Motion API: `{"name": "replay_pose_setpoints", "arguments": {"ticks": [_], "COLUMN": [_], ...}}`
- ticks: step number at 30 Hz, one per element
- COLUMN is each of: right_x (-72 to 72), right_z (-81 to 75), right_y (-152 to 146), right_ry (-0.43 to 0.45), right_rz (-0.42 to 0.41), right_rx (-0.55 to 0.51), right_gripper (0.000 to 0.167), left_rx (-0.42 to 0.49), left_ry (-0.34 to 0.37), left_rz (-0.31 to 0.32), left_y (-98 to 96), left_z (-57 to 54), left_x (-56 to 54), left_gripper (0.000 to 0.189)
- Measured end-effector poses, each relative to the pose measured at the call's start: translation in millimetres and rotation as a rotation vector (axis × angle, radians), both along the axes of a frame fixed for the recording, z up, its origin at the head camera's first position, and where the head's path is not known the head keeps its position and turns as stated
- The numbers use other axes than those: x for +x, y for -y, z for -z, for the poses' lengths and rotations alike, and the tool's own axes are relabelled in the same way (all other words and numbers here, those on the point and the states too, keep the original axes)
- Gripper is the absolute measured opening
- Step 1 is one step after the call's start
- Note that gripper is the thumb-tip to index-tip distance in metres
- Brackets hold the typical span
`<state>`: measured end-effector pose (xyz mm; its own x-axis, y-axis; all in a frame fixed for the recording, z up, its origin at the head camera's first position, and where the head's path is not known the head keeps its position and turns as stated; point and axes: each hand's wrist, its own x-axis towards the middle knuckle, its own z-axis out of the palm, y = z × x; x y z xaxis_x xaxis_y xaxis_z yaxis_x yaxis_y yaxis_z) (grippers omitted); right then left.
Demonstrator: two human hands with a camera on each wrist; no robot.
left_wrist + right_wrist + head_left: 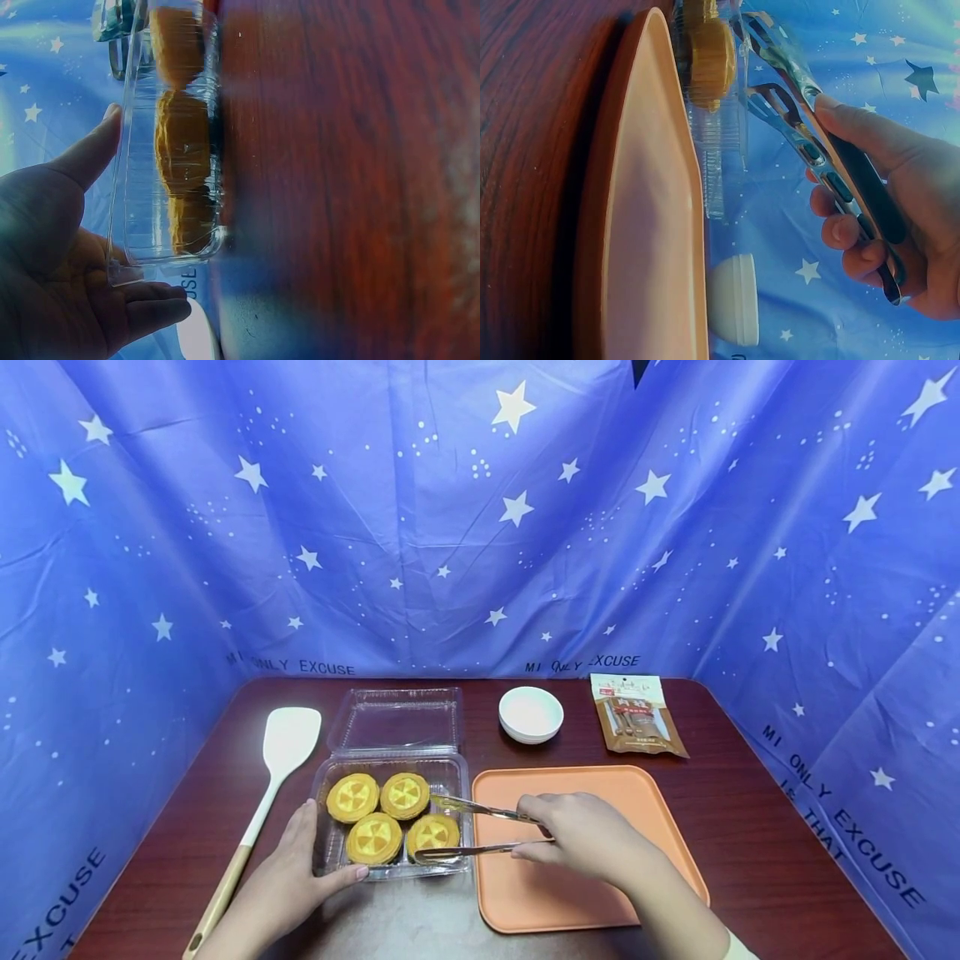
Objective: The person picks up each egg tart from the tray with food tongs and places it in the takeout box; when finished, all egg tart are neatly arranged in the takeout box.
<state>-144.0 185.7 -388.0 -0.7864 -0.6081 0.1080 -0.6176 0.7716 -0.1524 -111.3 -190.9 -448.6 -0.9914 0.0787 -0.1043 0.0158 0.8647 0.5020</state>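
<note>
My right hand (581,835) holds metal tongs (832,139), thumb on one arm and curled fingers on the other. Their spread arms reach over the right side of a clear plastic container (465,777). One tip is beyond the front-right egg tart (435,831), the other overlaps its near edge. Several round yellow tarts with a patterned top sit inside, among them a back-left tart (352,797) and a front-left tart (374,837). At the container's front-left corner is my left hand (288,881), thumb along the front rim, extended fingers against the left side.
Right of the container lies an orange tray (540,906), under my right forearm. Behind it stand a white bowl (531,714) and a brown snack packet (637,718). The container's lid (397,722) is folded back. A white spatula (288,743) with a wooden handle lies at the left.
</note>
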Motion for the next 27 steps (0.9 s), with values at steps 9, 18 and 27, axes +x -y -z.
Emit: {"name": "replay_pose_setpoints", "arguments": {"ticks": [9, 18, 27], "right_x": [0.6, 0.4, 0.7], "right_z": [1.3, 5.3, 1.3], "right_y": [-1.8, -8.1, -25.4], "right_ry": [0.024, 0.053, 0.019], "right_rz": [0.022, 0.061, 0.143], "right_rx": [-0.01, -0.019, -0.066], "right_gripper": [0.036, 0.037, 0.042], "left_rx": [-0.015, -0.014, -0.005], "left_ry": [0.008, -0.002, 0.001], "left_rz": [0.004, 0.009, 0.01], "left_y": [-1.0, -0.5, -0.6], "left_z": [-1.2, 0.9, -0.4], "left_x": [-0.2, -0.9, -1.1], "left_gripper": [0.135, 0.134, 0.134]}}
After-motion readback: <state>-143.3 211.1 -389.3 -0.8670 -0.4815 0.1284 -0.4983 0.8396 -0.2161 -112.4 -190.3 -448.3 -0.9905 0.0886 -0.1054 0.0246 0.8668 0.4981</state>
